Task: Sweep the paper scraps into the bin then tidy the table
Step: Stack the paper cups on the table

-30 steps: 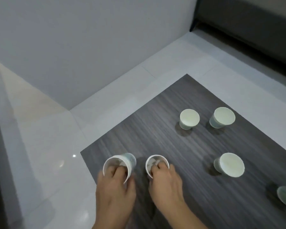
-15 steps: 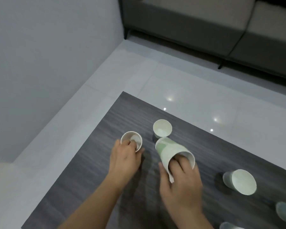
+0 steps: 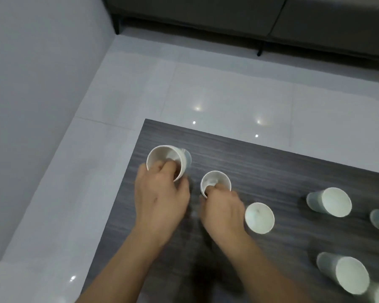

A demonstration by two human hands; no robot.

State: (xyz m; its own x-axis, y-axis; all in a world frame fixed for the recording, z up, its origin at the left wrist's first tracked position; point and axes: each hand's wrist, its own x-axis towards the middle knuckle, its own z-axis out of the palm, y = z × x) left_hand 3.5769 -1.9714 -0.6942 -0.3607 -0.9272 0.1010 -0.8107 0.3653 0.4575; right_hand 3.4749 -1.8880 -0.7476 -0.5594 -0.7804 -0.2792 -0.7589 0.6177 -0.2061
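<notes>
Tidying underway: left hand [image 3: 160, 197] grips tilted cup [image 3: 165, 160], right hand [image 3: 223, 209] pinches centre cup [image 3: 214, 182]; nesting them likely next.

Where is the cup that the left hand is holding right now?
In the head view, the tilted cup sits near the table's far left corner, gripped at its rim by the left hand, just left of the cup held by the right hand.

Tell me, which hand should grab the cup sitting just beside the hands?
Probably the right hand. The free cup sits right beside it, while the left hand is farther off. Both hands already grip cups, though.
</notes>
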